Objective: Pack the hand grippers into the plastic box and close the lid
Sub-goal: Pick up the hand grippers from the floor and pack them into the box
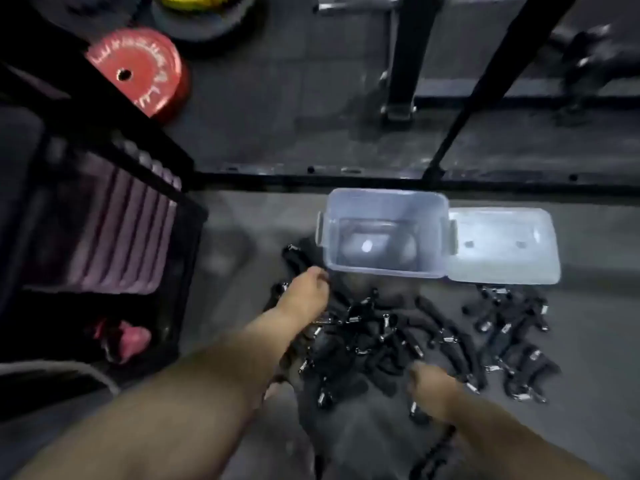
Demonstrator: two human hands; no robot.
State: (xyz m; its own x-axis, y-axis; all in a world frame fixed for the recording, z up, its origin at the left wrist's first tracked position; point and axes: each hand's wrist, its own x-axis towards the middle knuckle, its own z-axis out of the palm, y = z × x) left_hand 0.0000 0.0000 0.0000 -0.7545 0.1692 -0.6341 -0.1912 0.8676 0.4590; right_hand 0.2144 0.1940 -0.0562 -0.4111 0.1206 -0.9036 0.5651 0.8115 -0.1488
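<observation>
A clear plastic box (pixel 384 271) stands open on the gym floor with nothing inside it. Its lid (pixel 502 247) lies flat against the box's right side. Several black hand grippers (pixel 381 334) with metal springs lie in a heap in front of the box, and a second heap of hand grippers (pixel 509 327) lies below the lid. My left hand (pixel 306 294) reaches to the box's near left corner, fingers curled round a black hand gripper (pixel 294 258). My right hand (pixel 429 386) is down among the heap; the frame is blurred and its fingers are hard to make out.
A black rack (pixel 104 216) with purple mats stands at the left, a pink object (pixel 126 341) at its foot. A red weight plate (pixel 138 71) and a yellow plate (pixel 194 1) lie at the back left. Black frame bars (pixel 405 57) cross the floor behind the box.
</observation>
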